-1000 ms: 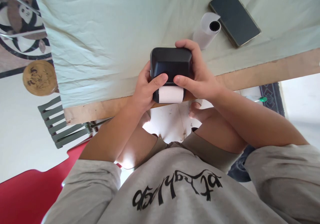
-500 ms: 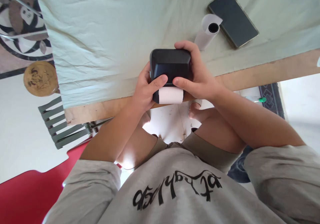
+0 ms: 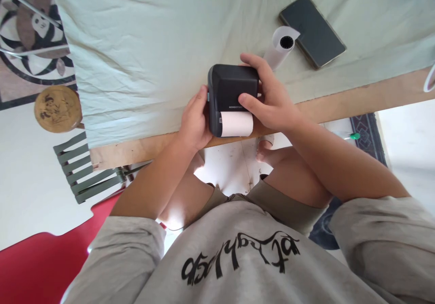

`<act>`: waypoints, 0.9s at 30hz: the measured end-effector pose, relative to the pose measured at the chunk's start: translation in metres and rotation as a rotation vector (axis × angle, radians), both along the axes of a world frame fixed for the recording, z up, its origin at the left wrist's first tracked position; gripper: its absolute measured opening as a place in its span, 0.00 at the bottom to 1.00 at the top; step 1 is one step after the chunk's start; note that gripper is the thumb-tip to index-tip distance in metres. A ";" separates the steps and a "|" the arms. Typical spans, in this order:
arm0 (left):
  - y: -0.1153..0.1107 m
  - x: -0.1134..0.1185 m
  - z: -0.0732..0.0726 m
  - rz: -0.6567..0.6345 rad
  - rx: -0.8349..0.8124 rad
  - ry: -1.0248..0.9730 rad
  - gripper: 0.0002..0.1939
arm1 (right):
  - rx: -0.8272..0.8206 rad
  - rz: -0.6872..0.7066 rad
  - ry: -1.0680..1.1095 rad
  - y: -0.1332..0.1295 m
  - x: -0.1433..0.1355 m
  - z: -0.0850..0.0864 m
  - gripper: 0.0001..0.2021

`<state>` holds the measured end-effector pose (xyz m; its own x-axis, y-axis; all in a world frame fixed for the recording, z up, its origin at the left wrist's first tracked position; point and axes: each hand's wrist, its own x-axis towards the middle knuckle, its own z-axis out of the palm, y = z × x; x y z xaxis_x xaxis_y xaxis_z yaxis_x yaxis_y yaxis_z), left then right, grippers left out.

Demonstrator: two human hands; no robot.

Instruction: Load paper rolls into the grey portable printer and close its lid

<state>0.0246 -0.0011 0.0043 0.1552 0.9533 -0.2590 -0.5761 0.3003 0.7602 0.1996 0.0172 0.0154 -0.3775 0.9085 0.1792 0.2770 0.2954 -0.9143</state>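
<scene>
A small black label printer [image 3: 234,86] is held over the table's front edge, with a white strip of label paper [image 3: 237,123] curling out of its near side. My left hand [image 3: 196,120] grips the printer's left side, thumb along the edge by a small light-blue part. My right hand [image 3: 268,93] holds the right side, thumb on the top face and index finger by the far corner. The fingers underneath are hidden. Just beyond my right hand stands a roll of white paper [image 3: 277,55] with a dark core, its loose end lifted.
A dark smartphone [image 3: 314,32] lies beyond the roll on the pale green tablecloth [image 3: 146,59]. The bare wooden table edge [image 3: 360,89] runs in front of me. To the left are a round wooden stool top [image 3: 57,108] and a red chair [image 3: 44,263].
My left thumb has slid off the printer's top face to its left edge. The printer has turned slightly and shifted a little right, uncovering more of its top.
</scene>
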 end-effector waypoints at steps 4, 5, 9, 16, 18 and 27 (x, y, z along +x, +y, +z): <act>-0.001 0.000 0.002 -0.038 -0.007 -0.018 0.16 | -0.018 -0.034 0.010 -0.001 -0.005 0.003 0.29; -0.001 0.000 0.002 -0.025 -0.004 0.007 0.16 | -0.025 -0.032 0.016 -0.001 -0.005 0.003 0.29; 0.001 0.000 -0.001 0.030 0.005 0.040 0.16 | -0.040 0.034 0.037 -0.002 -0.003 0.000 0.32; 0.003 -0.004 -0.001 -0.055 -0.019 -0.074 0.17 | -0.022 0.151 0.034 -0.002 0.004 0.003 0.39; 0.002 -0.004 0.001 -0.125 -0.003 -0.130 0.21 | 0.048 0.113 -0.019 -0.005 0.004 0.011 0.36; -0.004 -0.002 0.006 -0.086 0.077 0.051 0.16 | 0.307 -0.375 0.179 -0.002 -0.017 0.044 0.17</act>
<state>0.0228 -0.0051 0.0102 0.2259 0.9543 -0.1956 -0.5103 0.2869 0.8107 0.1829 0.0154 0.0592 0.0253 0.8709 0.4908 0.2628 0.4679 -0.8438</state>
